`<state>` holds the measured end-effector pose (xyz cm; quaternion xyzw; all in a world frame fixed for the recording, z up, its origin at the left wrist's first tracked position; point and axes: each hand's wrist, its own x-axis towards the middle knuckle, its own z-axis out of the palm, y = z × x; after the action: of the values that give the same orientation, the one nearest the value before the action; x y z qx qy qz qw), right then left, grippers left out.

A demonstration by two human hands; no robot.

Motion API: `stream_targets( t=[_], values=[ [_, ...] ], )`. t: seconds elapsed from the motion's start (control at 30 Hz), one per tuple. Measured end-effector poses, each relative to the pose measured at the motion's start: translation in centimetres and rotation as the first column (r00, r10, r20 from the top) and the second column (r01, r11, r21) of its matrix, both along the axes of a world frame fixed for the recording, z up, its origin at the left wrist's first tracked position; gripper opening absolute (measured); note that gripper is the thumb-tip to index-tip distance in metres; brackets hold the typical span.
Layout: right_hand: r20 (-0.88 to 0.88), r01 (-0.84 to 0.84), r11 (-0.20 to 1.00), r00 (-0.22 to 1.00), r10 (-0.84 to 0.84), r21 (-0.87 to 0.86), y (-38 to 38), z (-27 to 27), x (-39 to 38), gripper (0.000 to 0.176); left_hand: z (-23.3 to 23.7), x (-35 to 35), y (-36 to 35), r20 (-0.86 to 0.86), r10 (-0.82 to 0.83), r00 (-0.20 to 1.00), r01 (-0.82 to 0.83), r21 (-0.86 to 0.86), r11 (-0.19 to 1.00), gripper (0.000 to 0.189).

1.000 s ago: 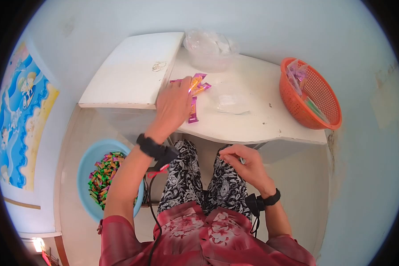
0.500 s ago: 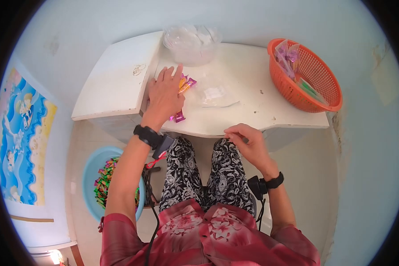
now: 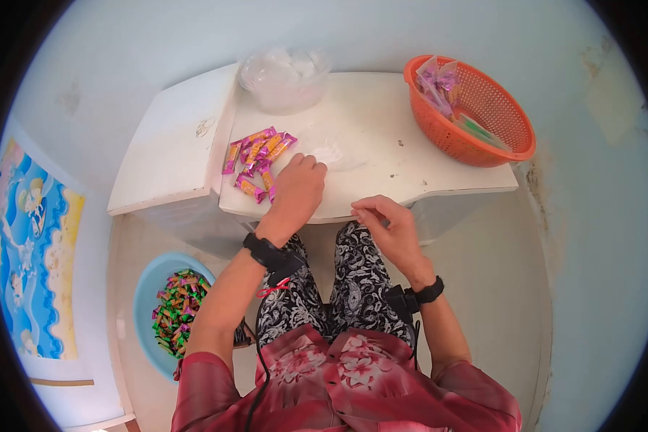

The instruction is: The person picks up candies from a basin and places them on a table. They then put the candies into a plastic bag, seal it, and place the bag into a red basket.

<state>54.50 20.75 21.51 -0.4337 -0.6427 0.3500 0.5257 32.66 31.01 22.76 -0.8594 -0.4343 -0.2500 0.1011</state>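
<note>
My left hand (image 3: 299,189) is over the front of the white table, its fingers curled down at the near edge of a clear plastic bag (image 3: 329,153). Its fingertips are turned away, so whatever they hold is hidden. Just left of it, several purple-and-yellow wrapped candies (image 3: 270,146) lie in a loose group. My right hand (image 3: 390,229) hovers above my knee by the table's front edge. Its thumb and fingers are drawn together, with nothing visible between them.
An orange perforated basket (image 3: 475,147) with filled purple packets (image 3: 439,85) stands at the right back. A clear container of plastic bags (image 3: 284,81) is against the wall. On the floor at left, a blue basin (image 3: 142,302) holds many wrapped candies (image 3: 180,309).
My left hand has moved right and toward me, from the candies to the clear bag, uncovering the group of candies. My right hand keeps its pose. The view has shifted slightly.
</note>
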Motion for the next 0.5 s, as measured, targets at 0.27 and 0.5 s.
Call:
stream_targets(
  t=[0.27, 0.5],
  values=[
    [-0.145, 0.118, 0.993, 0.982, -0.121, -0.029, 1.9, 2.1, -2.3, 0.020, 1.9, 0.7, -2.9, 0.821, 0.556, -0.132, 0.713, -0.311, 0.629, 0.011],
    [0.137, 0.213, 0.921, 0.953, -0.269, 0.327, 2.4, 2.2, -4.2, 0.024, -1.1, 1.1, -5.7, 0.767, 0.627, -0.138, 0.839, -0.246, 0.486, 0.029]
  ],
)
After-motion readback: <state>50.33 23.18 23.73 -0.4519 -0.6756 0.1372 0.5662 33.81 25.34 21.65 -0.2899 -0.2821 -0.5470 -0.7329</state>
